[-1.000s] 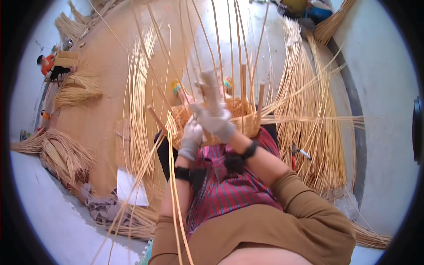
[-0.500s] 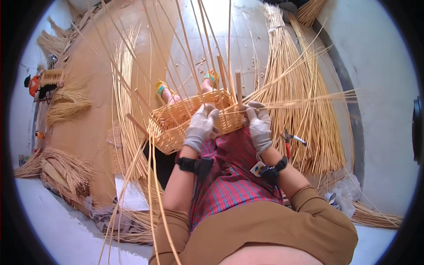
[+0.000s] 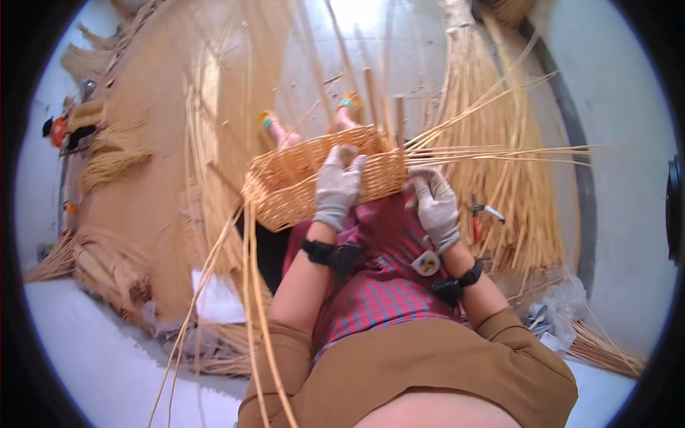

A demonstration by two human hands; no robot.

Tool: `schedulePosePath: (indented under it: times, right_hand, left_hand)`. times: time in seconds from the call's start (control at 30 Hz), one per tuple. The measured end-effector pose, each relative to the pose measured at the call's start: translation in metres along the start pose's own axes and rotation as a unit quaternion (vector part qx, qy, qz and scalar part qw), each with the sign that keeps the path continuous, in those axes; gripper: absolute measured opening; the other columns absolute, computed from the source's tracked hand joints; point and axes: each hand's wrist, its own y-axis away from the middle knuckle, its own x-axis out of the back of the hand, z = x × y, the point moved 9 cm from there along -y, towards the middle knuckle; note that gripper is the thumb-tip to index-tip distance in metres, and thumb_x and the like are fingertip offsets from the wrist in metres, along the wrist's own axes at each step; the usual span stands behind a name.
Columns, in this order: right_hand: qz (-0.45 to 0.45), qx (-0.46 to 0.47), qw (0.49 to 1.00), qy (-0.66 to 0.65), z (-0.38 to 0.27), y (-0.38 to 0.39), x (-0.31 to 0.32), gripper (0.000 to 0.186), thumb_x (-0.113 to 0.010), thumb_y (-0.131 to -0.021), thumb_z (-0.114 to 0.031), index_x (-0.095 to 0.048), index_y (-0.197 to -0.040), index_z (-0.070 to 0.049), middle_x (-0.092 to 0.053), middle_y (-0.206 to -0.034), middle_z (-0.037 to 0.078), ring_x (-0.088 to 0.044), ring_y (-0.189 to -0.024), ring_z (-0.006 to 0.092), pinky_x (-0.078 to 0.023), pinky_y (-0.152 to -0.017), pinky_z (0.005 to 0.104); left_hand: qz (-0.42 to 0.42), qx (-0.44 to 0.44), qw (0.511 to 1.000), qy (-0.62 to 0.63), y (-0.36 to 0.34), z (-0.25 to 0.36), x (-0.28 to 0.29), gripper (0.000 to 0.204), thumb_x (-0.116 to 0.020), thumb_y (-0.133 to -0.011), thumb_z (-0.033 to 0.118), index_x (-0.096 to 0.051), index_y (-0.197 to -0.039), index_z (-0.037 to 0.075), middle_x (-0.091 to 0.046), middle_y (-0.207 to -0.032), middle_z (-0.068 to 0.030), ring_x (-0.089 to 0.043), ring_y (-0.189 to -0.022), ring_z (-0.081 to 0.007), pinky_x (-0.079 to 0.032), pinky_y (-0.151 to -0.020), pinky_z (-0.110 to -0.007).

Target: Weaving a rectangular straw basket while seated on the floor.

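Observation:
A partly woven wicker basket [image 3: 285, 207], oblong and tan, rests across my lap with its opening facing up. Long stakes rise from its walls, and loose weaving rods [image 3: 514, 155] fan out from its right end. My left hand [image 3: 338, 184], in a pale work glove, is closed over the near wall, fingers on the rim and inside. At the basket's right near corner, my gloved right hand [image 3: 435, 203] has its fingers curled and pressed together. Whatever lies between those fingertips is hidden. More long rods [image 3: 255, 299] trail from the left end past my left arm.
Pruning shears [image 3: 476, 217] with red and white handles lie on a big rod bundle [image 3: 499, 235] at the right. Another rod bundle [image 3: 207, 143] is on the floor to the left. My sandalled feet [image 3: 347, 114] are beyond the basket. A plastic bag [image 3: 567, 314] sits lower right.
The basket and my left hand have shifted slightly right in the picture. My right hand has moved down and right, away from the corner stake. The upright stakes are now blurred.

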Motion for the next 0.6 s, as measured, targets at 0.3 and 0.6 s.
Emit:
schedulePosePath:
  times: [0.3, 0.6]
  right_hand:
    - [-0.182, 0.004, 0.983, 0.025, -0.024, 0.003, -0.119, 0.021, -0.062, -0.098, -0.003, -0.065, -0.118, -0.004, -0.068, -0.095, 0.0, -0.063, -0.087, 0.0069, -0.054, -0.076, 0.024]
    - [-0.267, 0.155, 0.951, 0.014, -0.048, 0.04, -0.219, 0.02, -0.062, -0.097, -0.001, -0.065, -0.117, -0.001, -0.069, -0.104, 0.004, -0.063, -0.098, 0.0086, -0.054, -0.089, 0.0265]
  left_hand:
    - [0.326, 0.115, 0.938, -0.037, 0.136, -0.064, 0.181, 0.022, -0.061, -0.097, 0.006, -0.061, -0.118, -0.001, -0.063, -0.109, -0.0109, -0.063, -0.098, -0.022, -0.052, -0.091, -0.036]
    - [0.289, 0.015, 0.957, -0.001, 0.116, -0.035, 0.181, 0.049, -0.072, -0.093, 0.01, -0.045, -0.133, -0.001, -0.06, -0.123, -0.0148, -0.061, -0.112, -0.0218, -0.048, -0.099, -0.035]
